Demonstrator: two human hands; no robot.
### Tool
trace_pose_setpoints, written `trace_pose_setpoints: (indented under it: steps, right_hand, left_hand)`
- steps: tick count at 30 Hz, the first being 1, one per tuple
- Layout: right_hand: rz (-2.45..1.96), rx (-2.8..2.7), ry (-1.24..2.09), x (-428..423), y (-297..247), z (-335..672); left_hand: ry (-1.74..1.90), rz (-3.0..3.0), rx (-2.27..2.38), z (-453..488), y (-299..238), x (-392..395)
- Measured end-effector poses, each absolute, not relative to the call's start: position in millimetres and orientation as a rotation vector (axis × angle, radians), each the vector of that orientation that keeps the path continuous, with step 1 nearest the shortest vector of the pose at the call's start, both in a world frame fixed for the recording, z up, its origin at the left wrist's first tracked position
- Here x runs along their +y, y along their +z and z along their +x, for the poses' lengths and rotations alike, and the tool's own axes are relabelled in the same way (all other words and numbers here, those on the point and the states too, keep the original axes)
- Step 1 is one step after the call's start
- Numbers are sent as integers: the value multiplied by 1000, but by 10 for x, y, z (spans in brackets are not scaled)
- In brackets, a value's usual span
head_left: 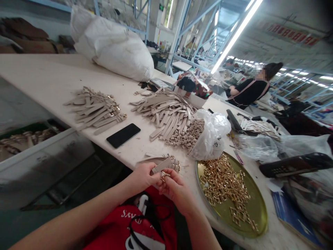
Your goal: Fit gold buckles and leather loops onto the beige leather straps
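My left hand [145,175] is closed on a flat beige strap [161,165], which sticks out up and to the right. Against it, my right hand [173,185] pinches a small gold buckle [163,175] at the strap's end. Whether the buckle is threaded on the strap I cannot tell, as fingers cover the join. Just beyond my hands lies a small bunch of straps with gold buckles [176,165]. To the right, a round gold tray [256,201] holds a heap of loose gold buckles [225,180].
Across the table [47,74] lie a pile of buckled straps [97,107], a black phone [123,135], plain straps [166,107], small beige loops [186,135] and a plastic bag [212,133]. A big white sack [111,45] stands behind. A person [251,88] works farther off.
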State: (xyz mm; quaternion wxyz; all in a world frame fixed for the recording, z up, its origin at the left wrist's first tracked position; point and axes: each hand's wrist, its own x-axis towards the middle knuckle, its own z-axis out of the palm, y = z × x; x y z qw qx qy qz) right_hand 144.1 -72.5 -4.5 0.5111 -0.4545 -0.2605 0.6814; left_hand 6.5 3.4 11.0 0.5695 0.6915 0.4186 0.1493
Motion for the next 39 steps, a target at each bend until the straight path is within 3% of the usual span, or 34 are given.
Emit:
trace_pose_setpoints:
  steps: [10,18,27,31,39]
  right_hand:
    - [-1167,-671,1460,-772,-90,1347]
    - [-1426,-946,698,-790,-65,1371]
    - [-1578,-1751,-237,-765,35,1283]
    - [-1599,-1785,-285,-761,25,1276]
    - [-1576,-1604,-6,-666,-137,1274]
  left_hand:
    - [488,1729,1027,13,27,-67]
    - [655,1902,1067,-21,229,-118]
    - [734,2003,1116,4,144,-86]
    - [736,2040,1174,-8,131,-46]
    - [735,1927,1098,77,120,-87]
